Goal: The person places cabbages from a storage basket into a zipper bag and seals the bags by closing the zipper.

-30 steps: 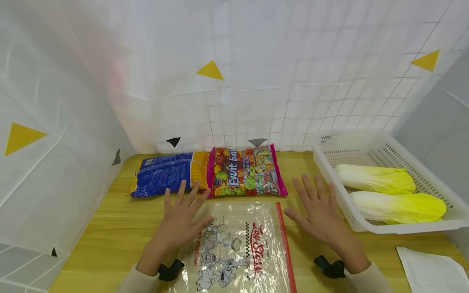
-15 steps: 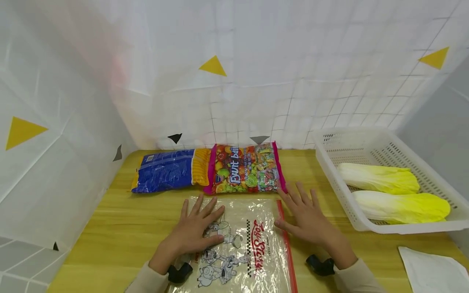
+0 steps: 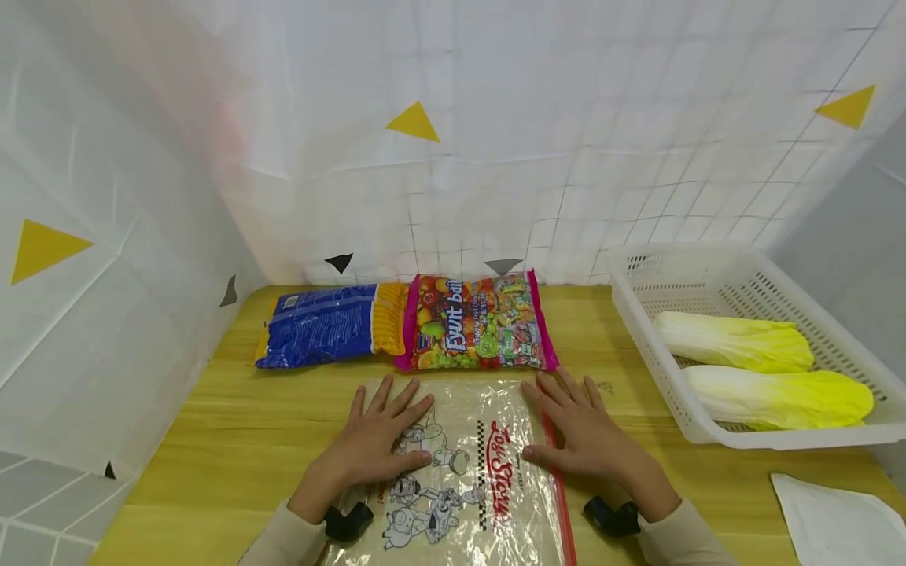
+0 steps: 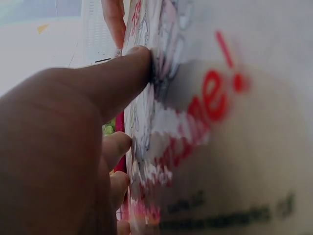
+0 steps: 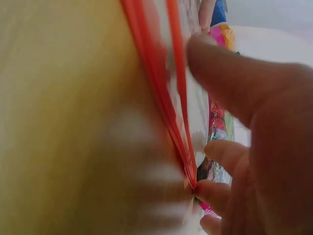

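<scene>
A clear plastic zip bag (image 3: 463, 472) printed with cartoon figures and red lettering lies flat on the wooden table. Its red zip strip (image 5: 164, 98) runs along the right side. My left hand (image 3: 375, 440) rests on the bag's left part with fingers spread; in the left wrist view the thumb (image 4: 122, 73) touches the plastic. Spread across the red-edged side is my right hand (image 3: 583, 432), its fingertips on the bag's upper right corner. Just beyond the hands lie a colourful fruit candy bag (image 3: 481, 322) with pink ends and a blue and yellow packet (image 3: 329, 326).
At the right stands a white perforated plastic basket (image 3: 644, 365) with two Chinese cabbages (image 3: 778, 397) in it. A white packet (image 3: 838, 519) lies at the table's lower right. White sheeting (image 3: 495, 157) closes off the back and sides of the wooden table (image 3: 205, 448).
Both hands have come down and inward onto the zip bag, the left first, then the right. The view has tilted slightly. The candy bag, packet and basket stay put.
</scene>
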Demonstrator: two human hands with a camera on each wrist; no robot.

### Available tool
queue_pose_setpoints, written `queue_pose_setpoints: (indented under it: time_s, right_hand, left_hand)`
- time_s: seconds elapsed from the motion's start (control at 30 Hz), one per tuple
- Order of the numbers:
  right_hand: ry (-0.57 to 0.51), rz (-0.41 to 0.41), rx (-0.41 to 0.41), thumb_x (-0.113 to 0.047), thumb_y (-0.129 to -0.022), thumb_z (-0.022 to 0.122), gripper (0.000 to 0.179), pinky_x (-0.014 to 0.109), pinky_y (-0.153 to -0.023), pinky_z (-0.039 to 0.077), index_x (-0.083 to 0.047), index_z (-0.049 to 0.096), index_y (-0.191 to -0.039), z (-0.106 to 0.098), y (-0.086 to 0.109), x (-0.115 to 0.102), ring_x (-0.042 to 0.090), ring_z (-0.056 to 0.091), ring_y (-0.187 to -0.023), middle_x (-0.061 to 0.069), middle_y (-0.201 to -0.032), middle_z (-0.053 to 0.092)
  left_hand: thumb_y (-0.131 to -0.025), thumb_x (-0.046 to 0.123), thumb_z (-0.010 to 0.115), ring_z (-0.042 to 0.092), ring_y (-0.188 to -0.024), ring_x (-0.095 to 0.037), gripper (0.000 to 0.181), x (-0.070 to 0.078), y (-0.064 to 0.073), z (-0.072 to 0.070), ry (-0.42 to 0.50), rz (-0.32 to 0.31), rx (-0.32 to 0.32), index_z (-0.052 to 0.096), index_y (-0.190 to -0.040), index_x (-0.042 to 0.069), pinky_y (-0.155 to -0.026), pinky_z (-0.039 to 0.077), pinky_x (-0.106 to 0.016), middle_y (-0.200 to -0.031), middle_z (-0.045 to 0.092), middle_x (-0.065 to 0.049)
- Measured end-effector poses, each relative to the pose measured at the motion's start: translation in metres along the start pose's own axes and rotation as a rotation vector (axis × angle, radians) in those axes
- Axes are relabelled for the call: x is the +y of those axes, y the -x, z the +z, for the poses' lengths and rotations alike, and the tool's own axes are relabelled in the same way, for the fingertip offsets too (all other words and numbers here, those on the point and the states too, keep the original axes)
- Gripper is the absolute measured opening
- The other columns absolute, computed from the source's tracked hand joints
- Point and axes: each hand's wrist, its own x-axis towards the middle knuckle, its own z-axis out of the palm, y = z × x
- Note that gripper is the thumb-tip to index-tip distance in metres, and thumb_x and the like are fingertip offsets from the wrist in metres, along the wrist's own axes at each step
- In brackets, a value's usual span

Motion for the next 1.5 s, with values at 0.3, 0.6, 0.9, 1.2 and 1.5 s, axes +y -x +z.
queue_pose_setpoints:
  time_s: [0.3, 0.6, 0.9, 1.2, 1.5]
  right_hand:
    - [-0.005, 0.004, -0.008, -0.066, -0.085, 0.068, 0.093, 0.074, -0.118, 0.001, -0.020, 0.036, -0.159, 0.001, -0.001, 0.001, 0.050, 0.012, -0.155, 0.018, -0.165, 0.033]
    - [0.013, -0.017, 0.035, -0.067, -0.082, 0.072, 0.094, 0.077, -0.115, 0.007, -0.020, 0.040, -0.157, 0.001, -0.003, 0.008, 0.048, 0.025, -0.150, 0.017, -0.161, 0.040]
    - [-0.024, 0.008, 0.049, -0.063, -0.081, 0.077, 0.094, 0.071, -0.114, 0.014, -0.020, 0.041, -0.157, 0.002, -0.006, 0.011, 0.041, 0.032, -0.144, 0.011, -0.158, 0.043]
    - [0.005, 0.130, 0.186, -0.053, -0.086, 0.076, 0.074, 0.053, -0.091, 0.032, -0.012, 0.056, -0.145, 0.002, -0.008, 0.017, 0.034, 0.046, -0.114, 0.015, -0.127, 0.058]
    - [-0.059, 0.246, 0.224, -0.053, -0.079, 0.083, 0.038, 0.048, -0.087, 0.029, -0.019, 0.068, -0.085, 0.000, -0.010, 0.016, 0.029, 0.048, -0.098, 0.005, -0.097, 0.061]
  left_hand:
    - [-0.095, 0.060, 0.060, 0.006, -0.157, -0.048, 0.077, -0.009, 0.000, -0.005, 0.011, 0.007, 0.086, 0.033, -0.160, 0.028, -0.116, 0.002, -0.078, -0.171, 0.020, -0.008]
    - [-0.090, 0.046, 0.074, 0.038, -0.143, -0.050, 0.077, -0.021, -0.002, -0.016, -0.059, -0.112, 0.250, 0.042, -0.156, 0.022, -0.108, 0.032, -0.074, -0.158, 0.043, -0.017]
    - [-0.087, 0.045, 0.078, 0.047, -0.131, -0.041, 0.080, -0.026, -0.002, -0.016, -0.033, -0.162, 0.270, 0.044, -0.155, 0.022, -0.100, 0.040, -0.064, -0.142, 0.057, -0.014]
    - [-0.084, 0.046, 0.081, 0.048, -0.128, -0.041, 0.086, -0.028, -0.005, -0.015, 0.034, -0.327, 0.309, 0.043, -0.155, 0.015, -0.100, 0.041, -0.059, -0.143, 0.057, -0.020]
    - [-0.087, 0.032, 0.080, 0.050, -0.101, -0.028, 0.075, -0.030, -0.006, -0.016, 0.199, -0.359, 0.346, 0.047, -0.152, 0.017, -0.082, 0.034, -0.037, -0.108, 0.068, -0.006]
